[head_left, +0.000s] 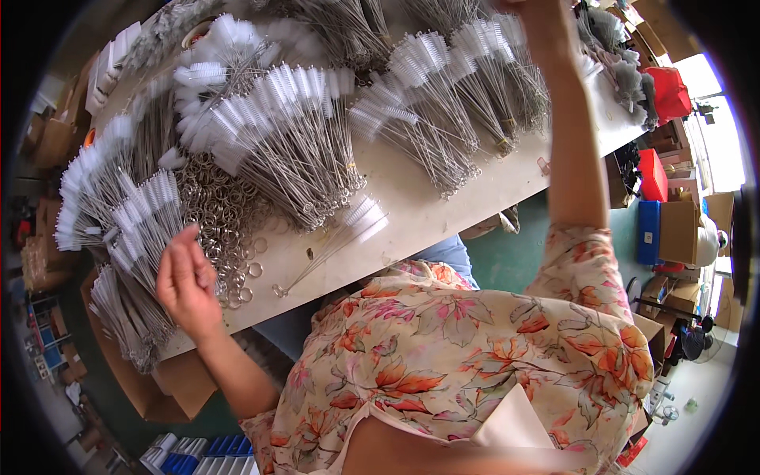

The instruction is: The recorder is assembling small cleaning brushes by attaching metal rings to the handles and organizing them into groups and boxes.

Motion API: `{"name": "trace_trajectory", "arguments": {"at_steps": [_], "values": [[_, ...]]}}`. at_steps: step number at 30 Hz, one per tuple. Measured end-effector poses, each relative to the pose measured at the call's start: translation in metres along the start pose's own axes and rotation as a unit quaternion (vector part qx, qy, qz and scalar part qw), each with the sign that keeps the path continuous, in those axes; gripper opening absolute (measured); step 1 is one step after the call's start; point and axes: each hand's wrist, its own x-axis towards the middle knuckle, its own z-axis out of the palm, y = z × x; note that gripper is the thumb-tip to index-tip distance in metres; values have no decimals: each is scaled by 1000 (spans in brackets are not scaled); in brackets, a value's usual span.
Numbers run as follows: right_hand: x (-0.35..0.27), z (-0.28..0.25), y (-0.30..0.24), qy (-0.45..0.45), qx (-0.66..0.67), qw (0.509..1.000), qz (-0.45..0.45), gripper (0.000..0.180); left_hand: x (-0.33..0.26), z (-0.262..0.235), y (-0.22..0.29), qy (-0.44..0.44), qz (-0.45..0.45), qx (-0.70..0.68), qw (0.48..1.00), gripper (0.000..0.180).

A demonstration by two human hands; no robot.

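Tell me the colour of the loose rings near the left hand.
The rings are shiny silver-grey, seen best in the head view.

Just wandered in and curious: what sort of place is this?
Probably a small workshop: bundles of white-bristled wire brushes and a heap of metal rings lie on the table, with cardboard boxes nearby.

Near edge: I'm seeing a bare strip of table [412, 214] running right of the few loose brushes [362, 224], leaving a hand room.
Middle: a narrow gap is lying between the central brush bundles [289, 134] and the bundles further right [419, 63].
Left: piled rings [218, 206] and heaped brushes [150, 206] are crowding the left hand [188, 285].
Right: the outstretched right forearm [580, 150] is barring my way across.
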Motion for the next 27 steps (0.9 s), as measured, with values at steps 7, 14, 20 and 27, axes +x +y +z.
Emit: {"name": "trace_trajectory", "arguments": {"at_steps": [7,14,20,27], "values": [[-127,160,-16,-360,282,850,263,20,6,80,-5,-94,156,146,972,26],[-135,165,5,-201,163,966,-10,23,15,55,4,63,471,105,874,13],[-161,183,4,-160,530,738,386,18,-16,56,-34,-117,357,198,905,30],[-149,164,-9,-381,215,860,264,19,3,18,14,-88,357,159,916,92]]}}
